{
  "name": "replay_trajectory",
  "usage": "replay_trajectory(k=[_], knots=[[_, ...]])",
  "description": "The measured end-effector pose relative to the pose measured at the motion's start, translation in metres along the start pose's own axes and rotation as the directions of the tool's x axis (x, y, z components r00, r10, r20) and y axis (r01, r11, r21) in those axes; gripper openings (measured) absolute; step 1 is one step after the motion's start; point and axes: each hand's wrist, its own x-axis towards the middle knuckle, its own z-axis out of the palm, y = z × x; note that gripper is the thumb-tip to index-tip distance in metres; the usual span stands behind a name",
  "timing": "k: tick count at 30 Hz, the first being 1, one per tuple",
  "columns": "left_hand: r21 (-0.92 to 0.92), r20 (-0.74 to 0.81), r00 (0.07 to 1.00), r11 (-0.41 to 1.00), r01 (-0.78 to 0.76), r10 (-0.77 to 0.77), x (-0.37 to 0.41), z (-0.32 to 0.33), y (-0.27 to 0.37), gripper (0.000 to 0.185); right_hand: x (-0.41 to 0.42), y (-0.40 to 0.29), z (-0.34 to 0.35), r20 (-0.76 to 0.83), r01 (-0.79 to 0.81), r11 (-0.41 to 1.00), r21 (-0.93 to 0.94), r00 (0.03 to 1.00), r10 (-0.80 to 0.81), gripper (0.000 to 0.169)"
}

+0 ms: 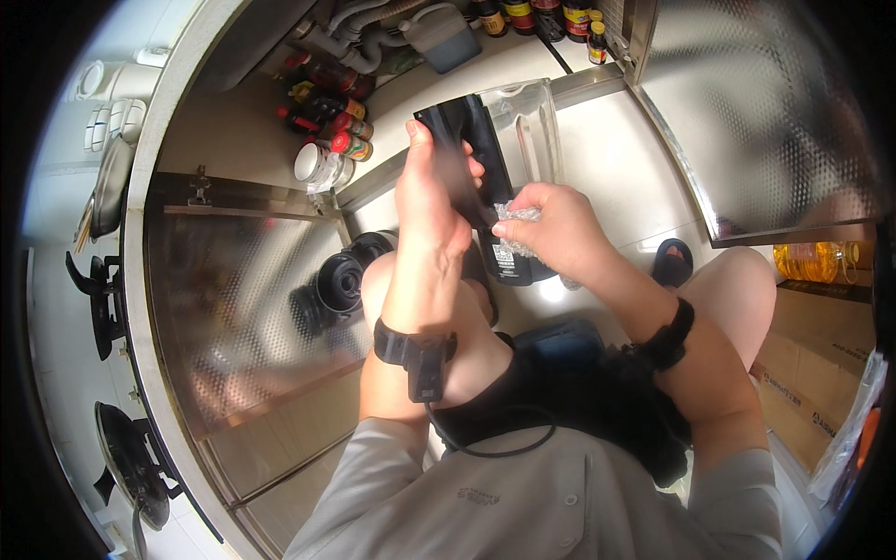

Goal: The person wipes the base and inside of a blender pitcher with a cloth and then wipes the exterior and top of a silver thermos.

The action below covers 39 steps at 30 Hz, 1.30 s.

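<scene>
My left hand [437, 185] grips the black handle part of an appliance [498, 161], which has a clear plastic container [535, 126] on its far right side. The fingers wrap behind the black part, and the thumb points up along its left edge. At the lower part of the appliance, beside a label with a printed code, my right hand [553, 220] pinches a crumpled silvery scouring pad or mesh cloth [516, 227] between thumb and fingers, against or very near the black surface. Exactly what kind of appliance it is, I cannot tell.
Sauce bottles [325, 105], jars [351, 145], drain pipes [364, 42] and a translucent jug [442, 38] occupy the open sink cabinet ahead. Metal cabinet doors [763, 119] stand open on both sides. A round black part [344, 280] is by my left knee; cardboard boxes [805, 371] and an oil bottle [812, 262] are at right.
</scene>
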Motion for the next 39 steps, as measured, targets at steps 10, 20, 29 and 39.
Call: replay_trajectory(k=[10,20,29,39], knots=[[-0.055,-0.031,0.999,0.998,-0.01,0.008,-0.004,0.005,0.001,0.054,0.005,0.0,-0.002,0.015,0.011,1.0,0.002,1.0,-0.011,0.028],[-0.024,0.0,1.0,1.0,0.019,-0.019,0.001,-0.004,0.0,0.048,-0.001,-0.008,0.0,-0.007,0.09,0.989,-0.114,0.996,-0.091,0.03],[-0.065,-0.073,0.997,0.998,0.0,-0.005,-0.003,0.007,0.001,0.055,0.01,-0.008,-0.011,-0.055,0.552,0.752,-0.36,0.793,-0.607,0.018],[-0.088,-0.11,0.994,0.996,-0.016,0.007,0.003,-0.007,0.004,0.054,-0.025,0.016,0.002,0.192,0.571,0.629,-0.527,0.801,-0.567,0.013]])
